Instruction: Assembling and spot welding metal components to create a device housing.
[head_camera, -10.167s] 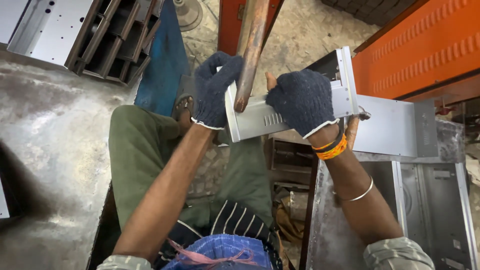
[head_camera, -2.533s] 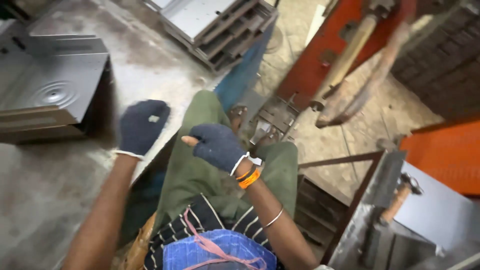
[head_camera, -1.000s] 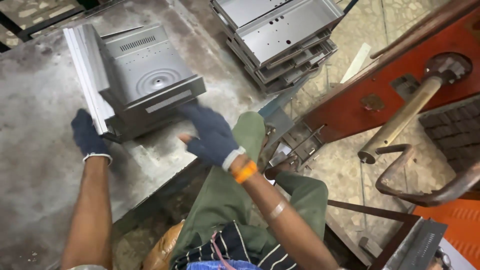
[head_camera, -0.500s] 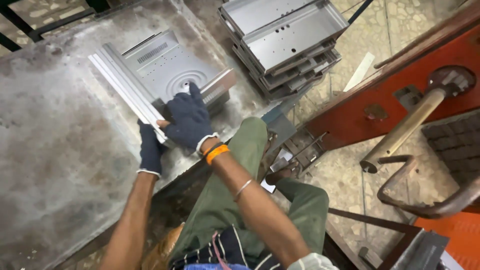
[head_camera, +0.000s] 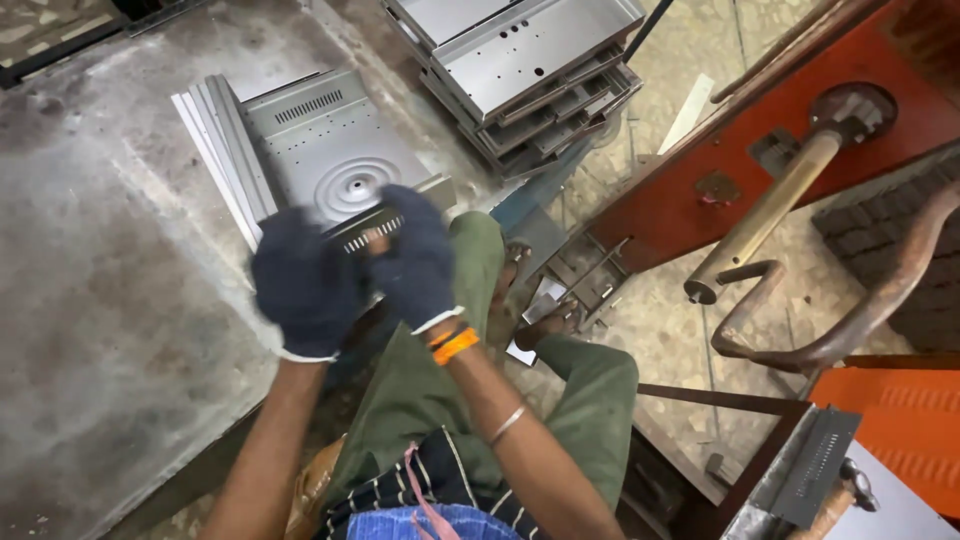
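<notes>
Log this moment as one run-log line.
left hand: gloved, at near edge of sheet-metal panel | right hand: gloved, on same edge | panel: flat on metal table | grip: unclear

— Where are you working?

— You're in a sheet-metal workshop. You sit at a worn, stained steel table (head_camera: 110, 300) with a stamped, vented metal panel (head_camera: 330, 165) on it.

— What else tells you that?

— Just right of that panel, you see a stack of punched metal trays (head_camera: 520, 80). Further right of it stands an orange-red press frame (head_camera: 760, 170) with a brass-coloured bar (head_camera: 770, 215) and a rusty bent lever (head_camera: 850, 310). Beyond the panel's right edge, the concrete floor (head_camera: 670, 290) is gritty and strewn with metal offcuts (head_camera: 570, 280).
</notes>
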